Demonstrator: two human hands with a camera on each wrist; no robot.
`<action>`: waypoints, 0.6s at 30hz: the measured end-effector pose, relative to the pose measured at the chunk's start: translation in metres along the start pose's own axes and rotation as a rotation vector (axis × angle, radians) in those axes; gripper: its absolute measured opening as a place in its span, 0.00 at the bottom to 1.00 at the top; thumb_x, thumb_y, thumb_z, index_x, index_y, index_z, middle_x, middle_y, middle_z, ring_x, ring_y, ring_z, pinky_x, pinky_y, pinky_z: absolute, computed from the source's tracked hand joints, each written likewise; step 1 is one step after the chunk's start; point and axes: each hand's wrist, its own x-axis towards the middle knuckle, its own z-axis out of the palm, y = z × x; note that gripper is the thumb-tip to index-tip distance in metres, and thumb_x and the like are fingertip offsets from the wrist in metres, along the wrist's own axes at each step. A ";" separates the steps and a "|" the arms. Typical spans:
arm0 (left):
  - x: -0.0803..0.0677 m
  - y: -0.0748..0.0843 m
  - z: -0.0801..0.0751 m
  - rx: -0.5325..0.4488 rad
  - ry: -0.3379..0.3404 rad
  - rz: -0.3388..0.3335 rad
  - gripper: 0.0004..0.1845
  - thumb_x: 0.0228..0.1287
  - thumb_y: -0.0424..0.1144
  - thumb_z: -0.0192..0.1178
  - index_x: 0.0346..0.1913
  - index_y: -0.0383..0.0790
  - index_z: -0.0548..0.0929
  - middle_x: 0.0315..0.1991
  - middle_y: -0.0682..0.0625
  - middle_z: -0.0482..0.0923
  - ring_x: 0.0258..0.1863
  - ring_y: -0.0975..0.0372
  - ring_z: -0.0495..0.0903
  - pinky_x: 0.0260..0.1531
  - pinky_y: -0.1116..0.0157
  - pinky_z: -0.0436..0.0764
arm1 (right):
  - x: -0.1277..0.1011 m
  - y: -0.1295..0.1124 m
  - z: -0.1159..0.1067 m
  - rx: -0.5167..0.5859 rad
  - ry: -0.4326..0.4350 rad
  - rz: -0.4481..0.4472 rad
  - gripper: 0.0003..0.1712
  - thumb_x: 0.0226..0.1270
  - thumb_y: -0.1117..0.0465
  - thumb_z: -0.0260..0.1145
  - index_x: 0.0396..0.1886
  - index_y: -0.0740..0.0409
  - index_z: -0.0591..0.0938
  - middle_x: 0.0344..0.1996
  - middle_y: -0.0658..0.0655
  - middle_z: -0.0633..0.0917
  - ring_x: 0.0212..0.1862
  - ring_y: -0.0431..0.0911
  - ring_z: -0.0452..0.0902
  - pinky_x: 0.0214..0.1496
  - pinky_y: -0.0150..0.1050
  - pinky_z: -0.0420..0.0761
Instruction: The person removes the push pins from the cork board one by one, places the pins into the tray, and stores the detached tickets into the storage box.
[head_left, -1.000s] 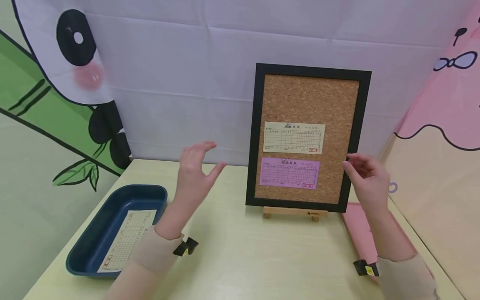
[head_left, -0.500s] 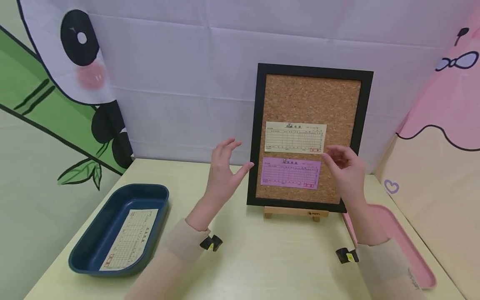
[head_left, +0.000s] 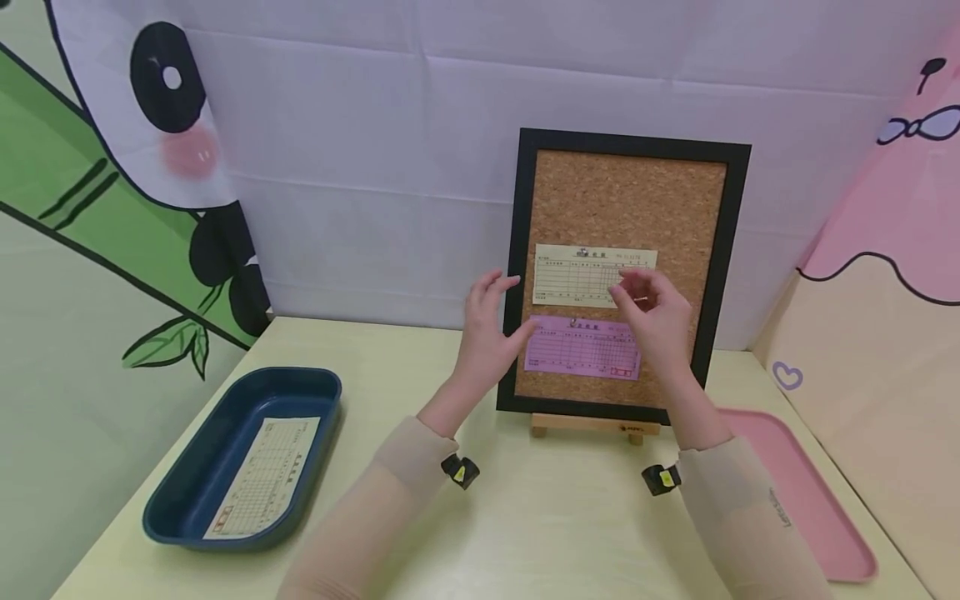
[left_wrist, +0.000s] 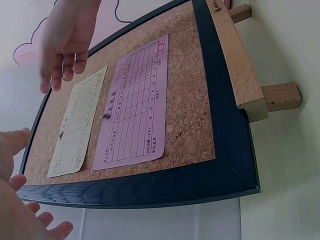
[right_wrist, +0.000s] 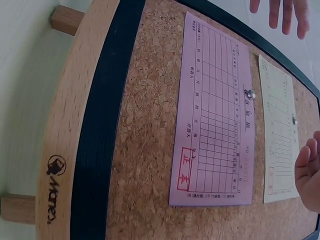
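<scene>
A black-framed cork board [head_left: 678, 208] stands upright on a wooden easel [head_left: 592, 427]. A cream slip [head_left: 573, 279] is pinned to it, with a purple slip [head_left: 577, 350] pinned just below. My left hand [head_left: 487, 329] is at the frame's left edge, fingers spread, thumb by the purple slip's upper left corner. My right hand [head_left: 652, 317] hovers before the cream slip's right end, fingers loosely bent, nothing seen in them. In the left wrist view the right hand [left_wrist: 67, 35] hangs over the cream slip [left_wrist: 77, 130]. In the right wrist view a metal pin [right_wrist: 249, 93] holds the purple slip [right_wrist: 215, 125].
A dark blue tray [head_left: 180, 537] lies at the table's front left with another cream slip [head_left: 262, 479] in it. A flat pink tray [head_left: 795, 492] lies right of the easel. A cloth backdrop hangs close behind the board.
Both hands have moved inward to the board. The left came from the table's middle to the frame's left edge. The right went from the right frame edge to the cream slip.
</scene>
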 end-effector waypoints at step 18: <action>0.029 -0.006 0.030 0.051 0.038 -0.004 0.34 0.59 0.46 0.65 0.66 0.45 0.65 0.73 0.42 0.44 0.72 0.51 0.48 0.64 0.50 0.62 | 0.035 0.016 0.026 -0.043 -0.009 0.003 0.19 0.62 0.51 0.67 0.49 0.54 0.81 0.34 0.54 0.82 0.34 0.39 0.74 0.35 0.26 0.71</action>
